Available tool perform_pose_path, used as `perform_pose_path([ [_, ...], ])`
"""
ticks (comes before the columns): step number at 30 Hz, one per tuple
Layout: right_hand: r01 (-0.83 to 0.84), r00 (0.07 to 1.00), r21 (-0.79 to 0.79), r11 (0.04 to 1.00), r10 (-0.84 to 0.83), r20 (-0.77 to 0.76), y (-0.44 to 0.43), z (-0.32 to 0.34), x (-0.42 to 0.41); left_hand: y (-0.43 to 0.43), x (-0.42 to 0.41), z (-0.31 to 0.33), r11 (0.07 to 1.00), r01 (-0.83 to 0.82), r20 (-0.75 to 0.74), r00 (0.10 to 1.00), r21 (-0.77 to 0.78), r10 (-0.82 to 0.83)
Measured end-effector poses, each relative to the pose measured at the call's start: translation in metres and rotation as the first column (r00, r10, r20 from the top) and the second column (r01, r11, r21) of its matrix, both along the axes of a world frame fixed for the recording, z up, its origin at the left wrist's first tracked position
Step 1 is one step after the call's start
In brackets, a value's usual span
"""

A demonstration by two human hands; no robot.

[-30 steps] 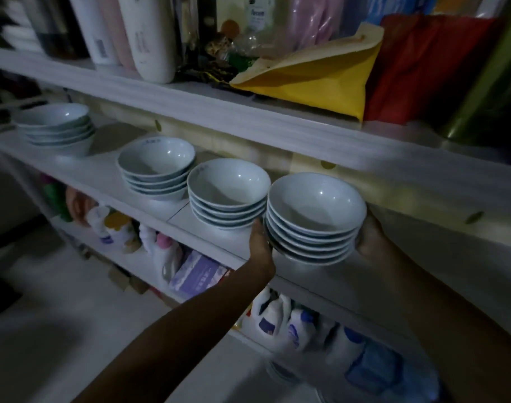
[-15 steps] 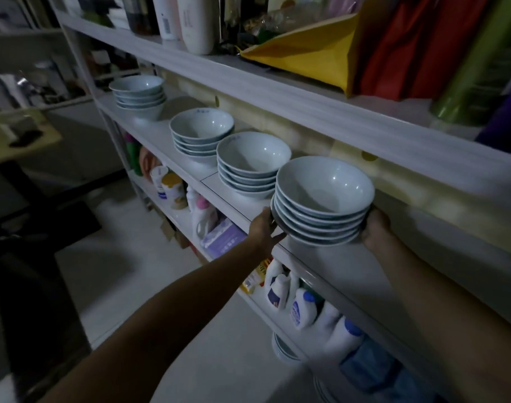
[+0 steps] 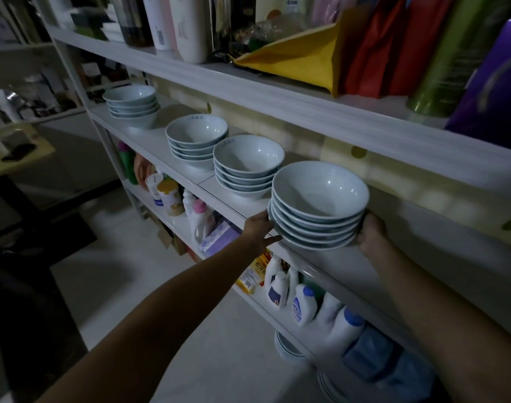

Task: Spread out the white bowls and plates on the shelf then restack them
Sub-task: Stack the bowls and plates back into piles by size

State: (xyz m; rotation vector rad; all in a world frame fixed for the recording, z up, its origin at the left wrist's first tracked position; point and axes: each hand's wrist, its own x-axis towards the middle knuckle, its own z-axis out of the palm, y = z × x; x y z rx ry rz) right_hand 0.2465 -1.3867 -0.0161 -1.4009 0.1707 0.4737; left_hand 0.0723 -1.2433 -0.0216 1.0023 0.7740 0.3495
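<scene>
White shelf (image 3: 154, 139) carrying a row of bowl stacks (image 3: 196, 138).
At shelf's front edge, right of the others, nearest stack (image 3: 318, 205) sits clasped between left hand (image 3: 258, 228) and right hand (image 3: 370, 234), each gripping one side.

Overall level: the scene is sitting dim, under a cool bluish cast.
Brightest parts: the pale floor (image 3: 167, 286) and the upper shelf board (image 3: 306, 112) are catching the most light.
Glare: small glints are showing inside the nearest bowl stack (image 3: 321, 196).
Shadows: the lower left is sinking into near black.
Distortion: the wide lens is bending the shelf boards, and the corners are darkening.
Blur: the purple pack (image 3: 486, 91) is smearing at the right edge.
</scene>
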Motion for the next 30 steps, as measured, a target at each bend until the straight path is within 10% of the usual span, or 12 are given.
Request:
perform_pose_path([
  [21,0.102,0.994,-0.055,0.993,-0.104,-0.025,-0.001,-0.011,-0.001,0.015,0.012,-0.004,0.998,0.04,0.002,0.999,-0.041,-0.04],
  [30,0.303,0.948,0.177,0.936,-0.277,-0.156,-0.004,-0.045,-0.025,0.049,-0.001,-0.01,0.99,0.043,0.002,0.999,-0.136,-0.043],
])
